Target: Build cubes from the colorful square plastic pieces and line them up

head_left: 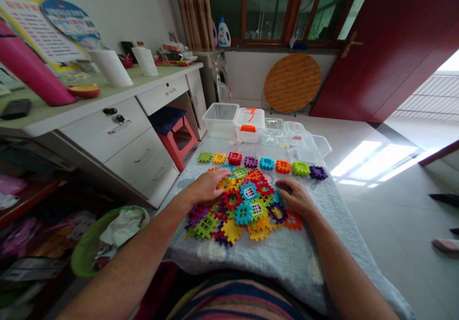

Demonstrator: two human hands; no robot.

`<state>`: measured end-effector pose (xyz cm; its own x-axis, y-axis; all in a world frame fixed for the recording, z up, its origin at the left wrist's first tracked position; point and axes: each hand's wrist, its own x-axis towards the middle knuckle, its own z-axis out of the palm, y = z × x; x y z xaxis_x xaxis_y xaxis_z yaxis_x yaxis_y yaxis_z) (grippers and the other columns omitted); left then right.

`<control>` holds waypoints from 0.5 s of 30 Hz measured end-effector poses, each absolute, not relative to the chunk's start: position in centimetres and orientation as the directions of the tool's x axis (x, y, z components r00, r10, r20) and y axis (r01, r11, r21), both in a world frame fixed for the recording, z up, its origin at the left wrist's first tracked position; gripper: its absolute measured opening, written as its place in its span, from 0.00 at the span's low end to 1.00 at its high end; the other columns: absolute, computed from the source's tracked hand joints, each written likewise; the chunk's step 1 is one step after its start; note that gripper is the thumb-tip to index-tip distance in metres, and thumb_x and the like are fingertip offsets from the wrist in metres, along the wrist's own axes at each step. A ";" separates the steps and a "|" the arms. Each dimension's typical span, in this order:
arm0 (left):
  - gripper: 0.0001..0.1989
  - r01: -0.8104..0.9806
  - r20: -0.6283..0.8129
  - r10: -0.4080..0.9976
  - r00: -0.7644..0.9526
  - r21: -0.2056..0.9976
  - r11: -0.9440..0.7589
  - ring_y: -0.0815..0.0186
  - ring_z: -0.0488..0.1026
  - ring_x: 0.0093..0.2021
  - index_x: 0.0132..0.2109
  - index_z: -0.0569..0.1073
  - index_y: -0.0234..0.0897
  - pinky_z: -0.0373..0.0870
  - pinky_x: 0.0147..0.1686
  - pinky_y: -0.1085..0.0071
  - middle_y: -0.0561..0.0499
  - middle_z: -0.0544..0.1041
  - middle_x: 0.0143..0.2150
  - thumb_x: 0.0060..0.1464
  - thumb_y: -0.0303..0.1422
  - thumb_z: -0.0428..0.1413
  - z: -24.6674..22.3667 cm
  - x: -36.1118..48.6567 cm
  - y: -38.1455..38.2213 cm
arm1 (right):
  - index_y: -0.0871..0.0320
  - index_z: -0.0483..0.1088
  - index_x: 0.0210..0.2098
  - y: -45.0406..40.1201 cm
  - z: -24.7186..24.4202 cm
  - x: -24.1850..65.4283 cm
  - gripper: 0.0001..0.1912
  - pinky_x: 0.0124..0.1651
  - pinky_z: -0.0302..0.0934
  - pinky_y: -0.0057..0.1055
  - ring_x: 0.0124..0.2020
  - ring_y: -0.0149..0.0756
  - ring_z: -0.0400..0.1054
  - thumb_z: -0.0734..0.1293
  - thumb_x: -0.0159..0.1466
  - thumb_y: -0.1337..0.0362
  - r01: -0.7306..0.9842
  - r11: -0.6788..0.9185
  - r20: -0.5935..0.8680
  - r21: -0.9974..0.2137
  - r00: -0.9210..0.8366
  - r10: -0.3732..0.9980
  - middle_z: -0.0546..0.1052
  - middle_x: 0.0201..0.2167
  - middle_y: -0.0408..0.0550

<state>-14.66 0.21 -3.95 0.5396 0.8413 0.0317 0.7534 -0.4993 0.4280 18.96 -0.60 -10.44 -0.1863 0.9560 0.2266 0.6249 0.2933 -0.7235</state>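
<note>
A mixed pile of colourful plastic interlocking building tiles [248, 192] lies on the cloth-covered table, some with window-like grids. At the pile's upper left rests my left hand [210, 185], thumb and fingers apart, with a yellow tile [226, 184] beside its fingertips. My right hand [297, 196] is at the pile's right edge, fingers slightly bent and spread, near an orange tile [293, 220]. Behind the pile runs a row of tile stacks sorted by colour, from a green stack [205, 157] on the left to a dark purple stack [318, 172] on the right.
Along the table's far edge stand an open clear bin [220, 119], a lidded box with orange latches [249, 131] and several clear containers [297, 136]. Left are a white desk [107, 141], a pink stool [181, 138] and a green basket [81, 258].
</note>
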 end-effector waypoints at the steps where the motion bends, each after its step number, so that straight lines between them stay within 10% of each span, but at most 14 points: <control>1: 0.26 0.749 0.032 0.836 0.548 0.427 -0.507 0.57 0.67 0.60 0.57 0.70 0.40 0.62 0.62 0.60 0.45 0.72 0.59 0.48 0.26 0.57 -4.0 -14.5 0.2 | 0.54 0.76 0.40 -0.6 -10.4 19.0 0.14 0.51 0.65 0.41 0.43 0.42 0.72 0.64 0.56 0.63 0.624 0.294 0.227 -0.724 -0.188 0.956 0.79 0.40 0.49; 15: 0.28 0.785 -0.048 0.833 0.551 0.367 -0.498 0.56 0.65 0.62 0.59 0.68 0.38 0.60 0.62 0.61 0.42 0.70 0.62 0.50 0.30 0.57 -4.4 -14.5 0.5 | 0.56 0.76 0.40 -0.7 -10.1 18.8 0.14 0.50 0.65 0.42 0.42 0.43 0.72 0.64 0.55 0.63 0.618 0.294 0.224 -0.729 -0.191 0.956 0.79 0.40 0.50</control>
